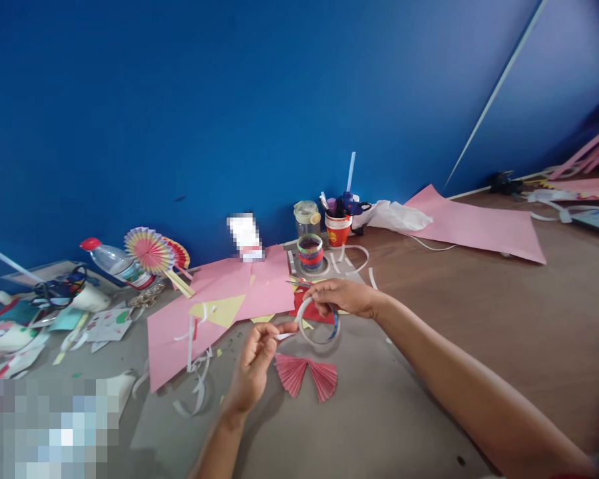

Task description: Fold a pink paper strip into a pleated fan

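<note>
Right hand (340,295) grips tape (302,320); left hand (254,362) pinches a strip (284,336) that, if slack, could stick to the fan (295,376) at six o'clock from the tape.

Hands: 2, left hand (257,362) and right hand (337,296). Tape rolls held: 1, tape roll (322,344) in right fingers. White strips at left fingertips: 1, white strip (283,336). Pleated pink paper (293,378): 1 piece, two wings, just below the fingers. Round pleated fans beyond left fingers, to the left: 2, pink-purple fan (148,251) plus red-yellow fan (180,253). Red-capped bottle (124,266): 1, left of those. Beyond right fingers: 1 lidded jar (307,226), 1 red cup (338,231), 1 white plastic bag (397,216). Right of right fingers: 1 pink sheet (474,229). Loose strips left of left fingers: several, tangled, exact count unclear.
</note>
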`<state>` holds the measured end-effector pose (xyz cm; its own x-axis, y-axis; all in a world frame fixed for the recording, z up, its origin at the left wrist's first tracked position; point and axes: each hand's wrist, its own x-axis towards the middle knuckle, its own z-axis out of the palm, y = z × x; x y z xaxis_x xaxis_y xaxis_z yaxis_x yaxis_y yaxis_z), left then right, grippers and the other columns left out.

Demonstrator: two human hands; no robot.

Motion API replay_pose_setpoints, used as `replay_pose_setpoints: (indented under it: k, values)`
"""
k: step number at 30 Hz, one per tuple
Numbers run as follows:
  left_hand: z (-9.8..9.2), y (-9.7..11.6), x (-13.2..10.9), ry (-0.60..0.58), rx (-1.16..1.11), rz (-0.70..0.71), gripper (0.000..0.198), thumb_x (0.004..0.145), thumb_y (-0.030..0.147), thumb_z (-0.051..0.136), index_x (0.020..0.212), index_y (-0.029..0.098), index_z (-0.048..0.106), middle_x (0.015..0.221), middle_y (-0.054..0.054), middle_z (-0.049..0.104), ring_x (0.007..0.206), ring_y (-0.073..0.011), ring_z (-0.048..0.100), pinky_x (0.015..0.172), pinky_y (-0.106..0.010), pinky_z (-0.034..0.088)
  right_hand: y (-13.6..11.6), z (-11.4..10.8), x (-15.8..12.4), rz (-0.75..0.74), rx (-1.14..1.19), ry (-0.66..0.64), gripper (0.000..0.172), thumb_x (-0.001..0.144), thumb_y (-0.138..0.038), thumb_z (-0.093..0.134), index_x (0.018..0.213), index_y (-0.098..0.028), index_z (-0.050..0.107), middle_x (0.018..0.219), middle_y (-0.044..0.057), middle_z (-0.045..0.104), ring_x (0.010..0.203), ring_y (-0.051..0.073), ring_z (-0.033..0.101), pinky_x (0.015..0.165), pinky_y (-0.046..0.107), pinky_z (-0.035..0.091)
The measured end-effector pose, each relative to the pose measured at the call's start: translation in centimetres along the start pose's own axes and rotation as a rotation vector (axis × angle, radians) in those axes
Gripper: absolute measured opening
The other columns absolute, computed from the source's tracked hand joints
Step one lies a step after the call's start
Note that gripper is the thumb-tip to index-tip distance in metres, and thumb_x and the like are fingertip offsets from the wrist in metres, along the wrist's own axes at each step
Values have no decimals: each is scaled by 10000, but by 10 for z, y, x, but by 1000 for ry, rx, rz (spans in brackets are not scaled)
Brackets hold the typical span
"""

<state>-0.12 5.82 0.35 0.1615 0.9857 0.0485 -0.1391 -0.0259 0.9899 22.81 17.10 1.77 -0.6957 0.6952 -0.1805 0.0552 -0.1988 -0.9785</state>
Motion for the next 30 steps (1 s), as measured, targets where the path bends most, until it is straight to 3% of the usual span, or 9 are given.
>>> replay_pose_setpoints:
  k: [6,11,15,17,22,27,30]
  values:
    - [12,1,2,-45,-248,-34,149,857,329,581,927,210,525,1140,-90,663,1110,-245,590,1050,-480,309,0,11,7,-47,-259,222,241,823,-381,512,745,-171,599,642,-3,582,587,110,494,577,236,382]
    - [21,1,3,-45,-397,-72,181,819,293,634,945,219,529,1148,-77,661,1137,-244,575,1079,-485,274,12,15,18,-106,-470,366,184,801,-307,510,822,-178,639,756,11,639,679,140,539,632,248,399]
    - [23,2,5,-14,-460,-67,188,814,271,638,955,227,521,1151,-67,660,1149,-234,570,1091,-471,262,4,24,13,-189,-567,490,208,827,-279,468,855,-166,640,803,15,651,729,142,560,668,245,397]
    - [23,2,5,-2,-466,-57,192,814,271,636,961,229,518,1152,-67,659,1140,-230,576,1086,-460,270,-7,31,4,-172,-589,463,229,841,-295,458,827,-160,641,761,12,649,702,135,558,631,232,383]
    - [24,1,6,5,-460,-23,199,815,263,635,977,220,527,1122,-67,668,1124,-226,585,1081,-457,284,-33,47,-24,-66,-811,208,259,822,-373,509,681,-176,602,627,-11,597,590,107,502,531,219,303]
    - [25,-1,6,-15,-447,-1,188,827,272,622,979,224,522,1138,-68,663,1145,-232,573,1087,-476,274,-37,60,-33,8,-1007,260,291,741,-478,615,718,-189,593,707,21,632,637,136,522,535,236,274]
    - [25,-1,6,-12,-426,2,201,824,286,627,979,229,513,1129,-68,668,1139,-235,578,1079,-481,285,-29,66,-27,-3,-1036,271,265,739,-449,626,766,-187,602,755,52,653,672,164,554,551,250,274]
